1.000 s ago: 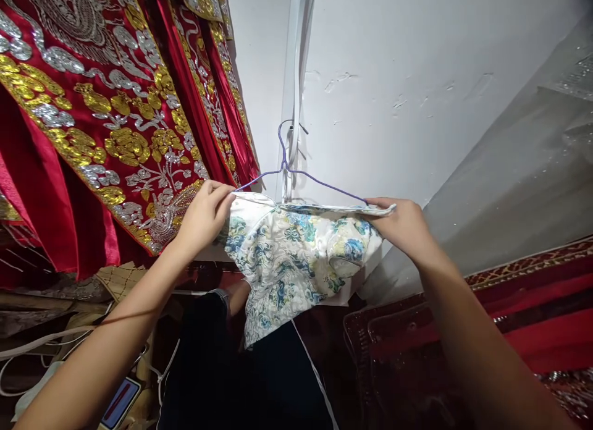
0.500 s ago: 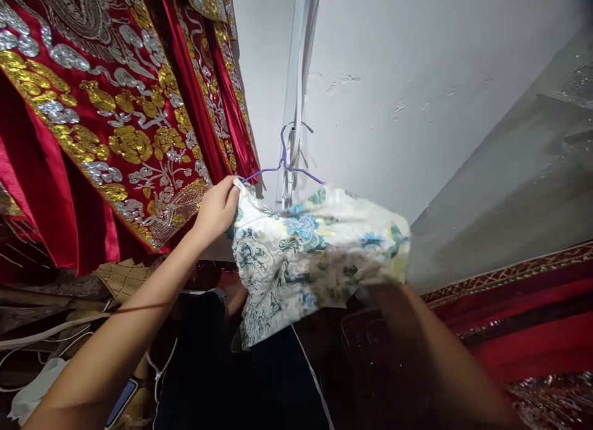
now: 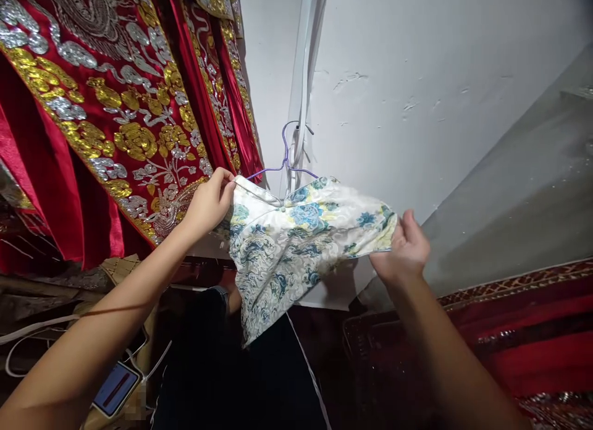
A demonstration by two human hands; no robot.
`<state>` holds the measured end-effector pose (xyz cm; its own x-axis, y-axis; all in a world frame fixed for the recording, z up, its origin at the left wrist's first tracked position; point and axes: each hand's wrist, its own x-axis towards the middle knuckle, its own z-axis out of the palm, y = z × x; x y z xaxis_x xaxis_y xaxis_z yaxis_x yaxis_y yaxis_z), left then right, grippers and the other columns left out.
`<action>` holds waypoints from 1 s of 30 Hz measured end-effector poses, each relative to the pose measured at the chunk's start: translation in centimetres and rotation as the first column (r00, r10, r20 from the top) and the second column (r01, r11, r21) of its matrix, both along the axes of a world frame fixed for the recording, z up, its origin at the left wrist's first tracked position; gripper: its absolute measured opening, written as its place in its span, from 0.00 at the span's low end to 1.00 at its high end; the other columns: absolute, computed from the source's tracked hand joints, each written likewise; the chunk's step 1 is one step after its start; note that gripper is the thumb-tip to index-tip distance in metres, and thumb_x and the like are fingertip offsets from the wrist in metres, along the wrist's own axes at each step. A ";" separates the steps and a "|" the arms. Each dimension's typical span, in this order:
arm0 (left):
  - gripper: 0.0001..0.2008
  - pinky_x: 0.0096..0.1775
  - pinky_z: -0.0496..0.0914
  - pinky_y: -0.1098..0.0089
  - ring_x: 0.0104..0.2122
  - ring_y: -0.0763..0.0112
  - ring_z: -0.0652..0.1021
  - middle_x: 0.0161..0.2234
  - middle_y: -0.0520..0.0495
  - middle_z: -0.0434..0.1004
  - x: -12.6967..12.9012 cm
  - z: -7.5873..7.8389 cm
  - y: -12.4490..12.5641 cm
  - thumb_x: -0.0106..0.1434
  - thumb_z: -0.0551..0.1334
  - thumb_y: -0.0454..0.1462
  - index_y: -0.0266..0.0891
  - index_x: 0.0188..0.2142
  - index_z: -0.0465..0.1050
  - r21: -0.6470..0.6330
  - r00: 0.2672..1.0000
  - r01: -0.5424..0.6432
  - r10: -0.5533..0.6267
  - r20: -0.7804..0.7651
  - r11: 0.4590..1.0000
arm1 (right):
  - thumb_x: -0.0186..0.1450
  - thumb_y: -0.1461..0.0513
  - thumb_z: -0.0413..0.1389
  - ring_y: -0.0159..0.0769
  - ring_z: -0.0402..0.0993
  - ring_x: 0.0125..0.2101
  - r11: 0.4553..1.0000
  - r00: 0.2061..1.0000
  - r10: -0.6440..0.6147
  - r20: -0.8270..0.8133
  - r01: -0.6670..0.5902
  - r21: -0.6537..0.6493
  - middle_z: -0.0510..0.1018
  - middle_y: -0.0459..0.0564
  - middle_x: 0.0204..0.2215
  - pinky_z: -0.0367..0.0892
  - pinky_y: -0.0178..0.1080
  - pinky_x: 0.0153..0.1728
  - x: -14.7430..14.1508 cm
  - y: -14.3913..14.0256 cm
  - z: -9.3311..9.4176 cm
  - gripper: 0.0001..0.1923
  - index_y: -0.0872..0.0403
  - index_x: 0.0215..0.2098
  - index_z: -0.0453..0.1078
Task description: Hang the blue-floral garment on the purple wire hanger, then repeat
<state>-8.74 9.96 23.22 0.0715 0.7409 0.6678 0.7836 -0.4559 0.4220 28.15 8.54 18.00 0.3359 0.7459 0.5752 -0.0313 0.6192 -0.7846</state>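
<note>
A white blouse [image 3: 296,244] with blue, green and yellow flowers hangs on a thin purple hanger [image 3: 286,164]. The hanger's hook is at a pale vertical strip on the wall. Pinched at the collar's left side, the cloth is held by my left hand [image 3: 212,202]. My right hand [image 3: 406,248] has the sleeve end between its fingers and pulls it out to the right, with the thumb up. The blouse's lower part slants down in folds toward my dark-clothed legs [image 3: 217,362].
Red cloth [image 3: 139,109] with gold and silver sequins hangs at the left. A phone [image 3: 115,387] with a lit screen lies low at the left, near white cables. More red fabric [image 3: 546,331] is at the lower right. The white wall [image 3: 393,65] stands behind.
My right hand has come out from under the blouse to the sleeve's end, drawing the sleeve out flatter. My left hand still holds the collar and has shifted slightly left.
</note>
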 end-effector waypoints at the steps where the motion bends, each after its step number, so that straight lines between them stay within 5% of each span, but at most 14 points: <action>1: 0.09 0.36 0.65 0.68 0.35 0.64 0.76 0.37 0.46 0.78 0.1 0.1 0.1 0.69 0.55 0.37 0.41 0.47 0.69 -0.003 0.999 0.021 -0.021 0.042 1.000 | 0.71 0.49 0.47 0.51 0.79 0.47 0.996 0.996 0.083 -0.016 -0.083 -0.025 0.81 0.63 0.43 0.67 0.54 0.52 0.3 -0.3 1.1 0.26 0.60 0.48 0.77; 4: 0.12 0.39 0.67 0.67 0.38 0.64 0.76 0.40 0.46 0.78 0.1 0.6 0.6 0.67 0.54 0.34 0.40 0.48 0.71 -0.016 0.979 0.083 -0.079 0.186 0.996 | 0.72 0.47 0.38 0.50 0.75 0.53 0.960 0.960 0.271 0.073 -0.264 -0.095 0.77 0.66 0.52 0.63 0.57 0.54 -0.3 -1.7 4.7 0.34 0.62 0.58 0.71; 8: 0.14 0.40 0.68 0.66 0.37 0.64 0.76 0.40 0.46 0.79 0.1 0.8 0.6 0.68 0.58 0.40 0.39 0.50 0.74 -0.057 0.967 0.116 -0.100 0.234 0.992 | 0.69 0.36 0.26 0.50 0.73 0.54 0.940 0.881 0.340 0.329 -0.313 -0.134 0.76 0.65 0.52 0.64 0.56 0.51 -2.7 -4.4 6.9 0.50 0.62 0.59 0.70; 9: 0.15 0.41 0.69 0.66 0.38 0.63 0.77 0.40 0.46 0.79 0.1 0.6 0.5 0.67 0.60 0.42 0.39 0.50 0.75 -0.066 0.966 0.139 -0.120 0.231 0.988 | 0.66 0.32 0.30 0.51 0.75 0.52 0.906 0.811 0.422 0.405 -0.393 -0.157 0.78 0.64 0.49 0.67 0.54 0.50 -3.2 -5.1 6.8 0.51 0.61 0.57 0.72; 11: 0.15 0.42 0.69 0.66 0.38 0.63 0.78 0.40 0.45 0.80 0.3 0.0 0.2 0.68 0.60 0.45 0.38 0.47 0.77 -0.091 0.950 0.216 -0.188 0.250 0.972 | 0.61 0.29 0.45 0.50 0.78 0.46 0.734 0.527 0.656 0.541 -0.613 -0.293 0.81 0.60 0.44 0.71 0.48 0.45 -3.9 -6.2 6.4 0.47 0.59 0.53 0.76; 13: 0.17 0.42 0.70 0.66 0.38 0.64 0.78 0.38 0.44 0.80 0.7 -0.9 -0.3 0.71 0.57 0.47 0.38 0.44 0.78 -0.107 0.918 0.308 -0.265 0.296 0.945 | 0.62 0.38 0.57 0.45 0.80 0.40 0.588 0.261 0.762 0.593 -0.662 -0.464 0.83 0.55 0.38 0.73 0.43 0.42 -4.4 -6.8 5.6 0.34 0.55 0.51 0.78; 14: 0.18 0.42 0.70 0.67 0.38 0.65 0.78 0.37 0.44 0.80 1.0 -1.2 -0.6 0.71 0.56 0.48 0.37 0.43 0.78 -0.108 0.898 0.350 -0.300 0.320 0.931 | 0.64 0.44 0.59 0.43 0.80 0.39 0.606 0.229 0.751 0.620 -0.613 -0.508 0.84 0.53 0.37 0.73 0.42 0.43 -4.7 -6.8 5.1 0.27 0.53 0.51 0.78; 16: 0.18 0.44 0.70 0.67 0.39 0.65 0.78 0.37 0.44 0.80 2.0 -1.8 -1.3 0.72 0.56 0.48 0.37 0.43 0.79 -0.092 0.851 0.432 -0.371 0.372 0.897 | 0.68 0.53 0.58 0.42 0.80 0.42 0.764 0.322 0.622 0.714 -0.449 -0.463 0.84 0.50 0.40 0.73 0.43 0.47 -5.4 -6.4 3.7 0.18 0.48 0.54 0.76; 18: 0.18 0.46 0.70 0.67 0.41 0.66 0.78 0.38 0.44 0.80 3.4 -2.1 -2.4 0.72 0.57 0.48 0.38 0.43 0.79 -0.069 0.787 0.519 -0.444 0.428 0.852 | 0.68 0.56 0.58 0.45 0.76 0.52 0.895 0.392 0.421 0.818 -0.323 -0.306 0.80 0.52 0.52 0.70 0.47 0.54 -6.4 -5.4 1.5 0.26 0.46 0.63 0.67; 20: 0.19 0.47 0.70 0.67 0.41 0.66 0.78 0.38 0.44 0.80 5.2 -2.0 -3.7 0.72 0.56 0.49 0.38 0.44 0.79 -0.060 0.703 0.620 -0.520 0.485 0.782 | 0.65 0.53 0.61 0.51 0.64 0.64 0.954 0.378 0.218 0.900 -0.276 -0.115 0.66 0.57 0.65 0.63 0.54 0.62 -7.8 -4.3 -1.2 0.42 0.49 0.72 0.50; 23: 0.22 0.48 0.71 0.68 0.40 0.67 0.79 0.36 0.44 0.81 8.0 -1.3 -6.1 0.73 0.53 0.50 0.38 0.43 0.80 -0.060 0.509 0.764 -0.543 0.668 0.643 | 0.59 0.46 0.64 0.62 0.47 0.70 0.955 0.357 -0.114 0.927 -0.217 0.201 0.52 0.68 0.71 0.49 0.65 0.67 -10.1 -3.3 -5.1 0.60 0.58 0.75 0.33; 26: 0.22 0.49 0.73 0.67 0.40 0.66 0.81 0.37 0.44 0.82 9.6 -0.2 -7.8 0.73 0.53 0.51 0.39 0.40 0.79 -0.015 0.293 0.813 -0.387 0.875 0.582 | 0.59 0.50 0.63 0.64 0.49 0.69 0.924 0.438 -0.292 0.850 -0.100 0.369 0.55 0.68 0.68 0.46 0.68 0.66 -11.8 -3.5 -6.7 0.61 0.58 0.74 0.27; 28: 0.20 0.52 0.73 0.64 0.44 0.64 0.81 0.41 0.43 0.82 9.5 0.3 -8.0 0.71 0.56 0.51 0.39 0.41 0.78 0.008 0.231 0.811 -0.334 0.914 0.585 | 0.57 0.53 0.63 0.62 0.58 0.65 0.920 0.493 -0.301 0.816 -0.073 0.384 0.61 0.65 0.65 0.55 0.64 0.63 -12.1 -4.0 -6.2 0.58 0.54 0.74 0.33; 30: 0.18 0.58 0.70 0.61 0.53 0.61 0.79 0.51 0.41 0.80 8.6 0.4 -7.4 0.69 0.60 0.49 0.40 0.49 0.76 0.001 0.260 0.817 -0.370 0.892 0.576 | 0.55 0.54 0.64 0.59 0.65 0.59 0.930 0.505 -0.273 0.819 -0.077 0.358 0.66 0.61 0.61 0.62 0.58 0.58 -11.5 -4.3 -4.9 0.53 0.49 0.73 0.44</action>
